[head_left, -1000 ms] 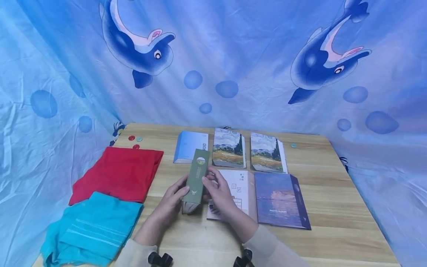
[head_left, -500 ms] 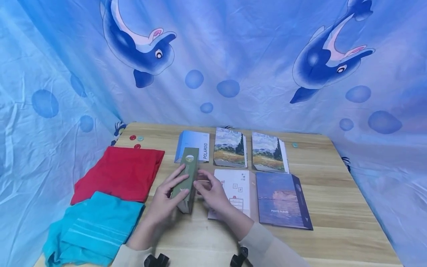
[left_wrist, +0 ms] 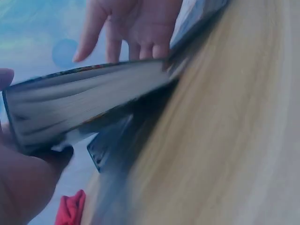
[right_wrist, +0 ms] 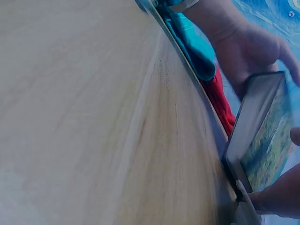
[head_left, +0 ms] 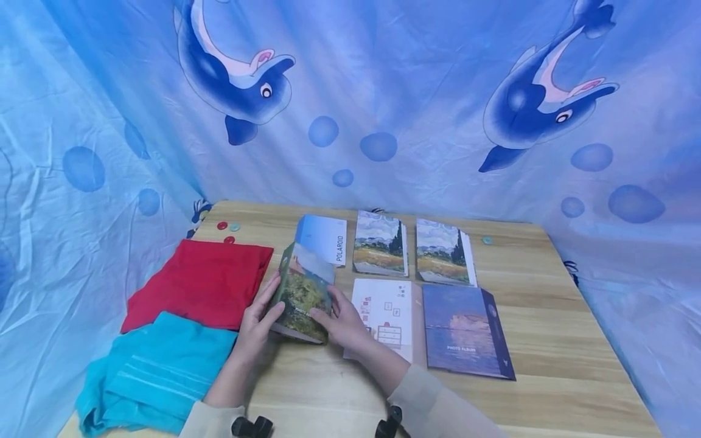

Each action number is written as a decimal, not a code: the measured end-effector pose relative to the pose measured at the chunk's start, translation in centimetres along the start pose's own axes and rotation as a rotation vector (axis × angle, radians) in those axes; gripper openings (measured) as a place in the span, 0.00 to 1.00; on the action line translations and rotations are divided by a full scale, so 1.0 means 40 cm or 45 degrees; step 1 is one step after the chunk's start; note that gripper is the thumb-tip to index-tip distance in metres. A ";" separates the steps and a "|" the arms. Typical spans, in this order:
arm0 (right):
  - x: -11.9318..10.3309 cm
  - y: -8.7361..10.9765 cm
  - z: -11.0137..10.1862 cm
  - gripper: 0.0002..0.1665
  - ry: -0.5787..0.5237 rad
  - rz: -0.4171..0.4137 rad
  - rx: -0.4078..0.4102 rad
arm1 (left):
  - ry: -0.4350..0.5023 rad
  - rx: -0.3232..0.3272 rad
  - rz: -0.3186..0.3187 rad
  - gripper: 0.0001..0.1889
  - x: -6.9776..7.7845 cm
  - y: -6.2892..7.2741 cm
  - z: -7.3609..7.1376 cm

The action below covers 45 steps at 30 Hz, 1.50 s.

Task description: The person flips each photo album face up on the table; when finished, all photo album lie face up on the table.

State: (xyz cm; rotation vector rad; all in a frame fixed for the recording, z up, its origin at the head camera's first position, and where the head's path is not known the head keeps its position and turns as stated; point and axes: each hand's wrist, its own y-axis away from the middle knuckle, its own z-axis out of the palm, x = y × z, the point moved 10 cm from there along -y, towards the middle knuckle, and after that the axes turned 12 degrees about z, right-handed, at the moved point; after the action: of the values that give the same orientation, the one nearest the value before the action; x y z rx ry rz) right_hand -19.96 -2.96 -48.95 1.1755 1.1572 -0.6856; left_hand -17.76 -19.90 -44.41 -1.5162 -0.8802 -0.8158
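Observation:
In the head view, both hands hold a photo album [head_left: 304, 295] with a green painted cover, tilted over the table. My left hand [head_left: 256, 325] grips its spine side, thumb on the front. On the opposite edge, my right hand [head_left: 347, 325] pinches it with the thumb on the cover. The album's page block [left_wrist: 84, 98] faces the left wrist camera. From the right wrist, the painted cover [right_wrist: 272, 136] shows between the hands. Just beyond it lies a blue POLAROID album [head_left: 325, 237], partly hidden. A white album [head_left: 383, 310] with line drawings lies beside the right hand, its lower left covered.
Two landscape-painting albums [head_left: 379, 243] [head_left: 445, 250] stand along the back. A purple-blue photo album [head_left: 457, 328] lies at right. Folded red cloth [head_left: 197, 283] and teal cloth [head_left: 159, 371] occupy the left. Small red discs [head_left: 221, 225] and green discs [head_left: 487, 240] lie near the table's far edge.
The held album has turned from showing its green spine to showing its front cover. My left fingers have shifted from lying across the spine to its left edge; the right thumb now lies on the cover.

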 end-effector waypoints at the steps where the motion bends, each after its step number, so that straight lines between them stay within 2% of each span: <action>1: 0.002 0.002 -0.004 0.47 0.033 0.006 0.023 | -0.003 -0.005 -0.054 0.30 -0.013 0.003 0.000; 4: 0.006 0.009 -0.014 0.46 0.114 0.021 0.085 | 0.023 -0.022 -0.199 0.32 -0.045 0.012 0.003; 7: 0.008 0.019 -0.020 0.46 0.176 0.018 0.119 | 0.042 -0.032 -0.294 0.34 -0.068 0.017 0.008; 9: 0.009 0.027 -0.020 0.47 0.201 0.012 0.128 | -0.013 -0.054 -0.338 0.36 -0.082 0.021 0.010; 15: 0.021 0.040 -0.022 0.47 0.232 0.013 0.147 | -0.295 -0.162 -0.557 0.46 -0.131 0.058 0.005; 16: 0.021 0.041 -0.023 0.47 0.233 0.013 0.148 | -0.325 -0.176 -0.581 0.48 -0.135 0.063 0.005; 23: 0.018 0.060 -0.016 0.46 0.238 -0.019 0.105 | -0.456 -0.250 -0.615 0.52 -0.128 0.070 0.008; 26: 0.010 0.065 -0.022 0.45 0.228 -0.049 0.096 | -0.534 -0.283 -0.566 0.53 -0.116 0.059 0.005; 29: -0.007 0.074 -0.042 0.45 0.236 -0.090 0.109 | -0.609 -0.298 -0.419 0.52 -0.087 0.032 0.009; 32: -0.029 0.083 -0.073 0.44 0.263 -0.143 0.145 | -0.659 -0.276 -0.249 0.51 -0.053 -0.001 0.015; 34: -0.042 0.088 -0.097 0.44 0.265 -0.181 0.164 | -0.691 -0.256 -0.188 0.51 -0.037 -0.016 0.020; 36: -0.053 0.093 -0.123 0.44 0.258 -0.206 0.181 | -0.696 -0.247 -0.163 0.49 -0.030 -0.027 0.032; 39: -0.066 0.098 -0.165 0.43 0.230 -0.237 0.213 | -0.678 -0.246 -0.166 0.46 -0.027 -0.033 0.062; 41: -0.070 0.101 -0.198 0.43 0.227 -0.237 0.258 | -0.651 -0.251 -0.164 0.45 -0.026 -0.035 0.089; 45: -0.069 0.100 -0.268 0.43 0.221 -0.239 0.358 | -0.617 -0.260 -0.111 0.44 -0.024 -0.039 0.145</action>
State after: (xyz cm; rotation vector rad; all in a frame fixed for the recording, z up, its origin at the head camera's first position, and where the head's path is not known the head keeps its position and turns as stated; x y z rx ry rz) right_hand -20.76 7.97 -44.61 1.3951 1.3599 -0.9263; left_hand -19.45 -14.12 -45.19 -1.9086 -1.2528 -0.6205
